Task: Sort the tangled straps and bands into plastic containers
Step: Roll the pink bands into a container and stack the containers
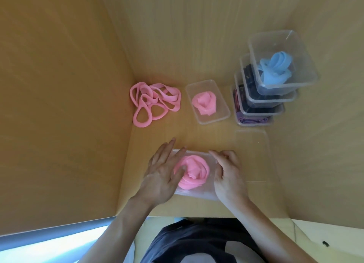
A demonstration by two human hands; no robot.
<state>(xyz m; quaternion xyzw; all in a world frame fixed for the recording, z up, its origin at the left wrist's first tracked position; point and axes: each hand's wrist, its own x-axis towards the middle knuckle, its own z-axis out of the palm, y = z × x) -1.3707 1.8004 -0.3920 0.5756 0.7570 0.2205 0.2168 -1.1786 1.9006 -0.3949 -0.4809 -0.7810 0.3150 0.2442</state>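
Note:
A clear plastic container [204,194] sits near the front of the wooden surface with a coiled pink band [192,172] inside. My left hand [162,176] lies flat over its left side, fingers straight, thumb touching the coil. My right hand [228,174] grips the container's right end, fingers curled round the rim. A tangle of loose pink bands [152,103] lies at the back left. Beside it a second open container [224,115] holds another rolled pink band [204,103].
A stack of several clear containers [307,79] stands at the back right, the top one holding blue bands [275,70], lower ones dark and purple bands. A clear lid [254,144] lies flat right of my hands. Wooden walls enclose the left, back and right.

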